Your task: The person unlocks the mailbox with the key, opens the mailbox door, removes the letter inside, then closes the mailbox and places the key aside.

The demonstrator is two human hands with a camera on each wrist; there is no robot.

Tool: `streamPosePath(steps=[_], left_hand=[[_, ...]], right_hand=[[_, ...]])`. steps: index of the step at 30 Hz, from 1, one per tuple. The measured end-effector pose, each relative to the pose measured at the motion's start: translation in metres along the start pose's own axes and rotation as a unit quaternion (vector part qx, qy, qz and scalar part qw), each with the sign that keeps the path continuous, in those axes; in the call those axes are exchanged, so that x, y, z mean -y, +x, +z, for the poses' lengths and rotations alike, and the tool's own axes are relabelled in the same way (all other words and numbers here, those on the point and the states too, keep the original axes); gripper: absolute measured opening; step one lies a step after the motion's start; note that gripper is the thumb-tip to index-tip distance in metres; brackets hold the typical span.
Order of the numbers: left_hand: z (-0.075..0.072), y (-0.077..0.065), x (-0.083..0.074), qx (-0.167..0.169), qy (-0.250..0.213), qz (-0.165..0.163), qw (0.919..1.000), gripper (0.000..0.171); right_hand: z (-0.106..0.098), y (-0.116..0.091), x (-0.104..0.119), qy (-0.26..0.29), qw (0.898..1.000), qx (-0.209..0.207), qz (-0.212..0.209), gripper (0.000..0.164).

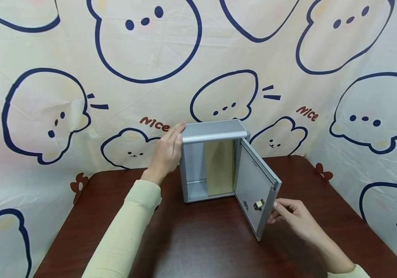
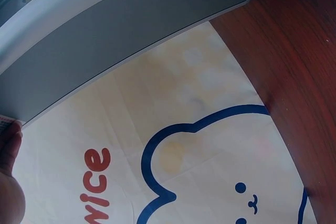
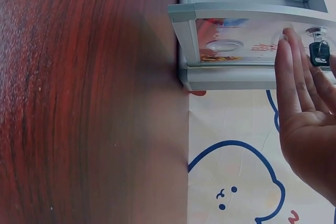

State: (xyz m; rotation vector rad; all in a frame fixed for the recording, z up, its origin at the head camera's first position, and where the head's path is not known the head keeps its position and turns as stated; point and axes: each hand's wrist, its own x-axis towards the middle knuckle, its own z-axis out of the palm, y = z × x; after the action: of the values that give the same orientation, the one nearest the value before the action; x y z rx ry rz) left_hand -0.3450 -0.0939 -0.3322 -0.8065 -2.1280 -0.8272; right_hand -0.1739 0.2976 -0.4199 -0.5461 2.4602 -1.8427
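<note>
A small grey metal box (image 1: 213, 131) stands upright on the table with its hinged door (image 1: 254, 185) swung out to the right. Inside leans a tan board (image 1: 220, 168). My left hand (image 1: 167, 152) rests against the box's upper left corner, fingers extended. On the door's inner face is a lock cam (image 1: 259, 204). My right hand (image 1: 299, 218) is at the door's free edge. In the right wrist view, a black-headed key (image 3: 319, 53) sits in the front lock, pinched between thumb and index finger. The other fingers extend along the door's printed front.
The dark red-brown wooden table (image 1: 198, 243) carries the box near its back edge. Behind and at both sides hangs a pale cloth (image 1: 170, 96) with blue cartoon outlines and red lettering.
</note>
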Motion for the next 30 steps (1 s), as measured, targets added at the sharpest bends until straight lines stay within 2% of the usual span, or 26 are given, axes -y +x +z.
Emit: streamPosePath(steps=[7, 30], left_hand=[[-0.0004, -0.0003, -0.0002, 0.001, -0.002, -0.002, 1.0000, 0.054], [-0.0003, 0.0003, -0.0012, 0.001, -0.004, -0.003, 1.0000, 0.054]], right_hand=[[0.0036, -0.0007, 0.0028, -0.015, 1.000, -0.014, 0.000, 0.032], [0.0082, -0.0022, 0.0029, -0.022, 1.000, -0.017, 0.000, 0.030]])
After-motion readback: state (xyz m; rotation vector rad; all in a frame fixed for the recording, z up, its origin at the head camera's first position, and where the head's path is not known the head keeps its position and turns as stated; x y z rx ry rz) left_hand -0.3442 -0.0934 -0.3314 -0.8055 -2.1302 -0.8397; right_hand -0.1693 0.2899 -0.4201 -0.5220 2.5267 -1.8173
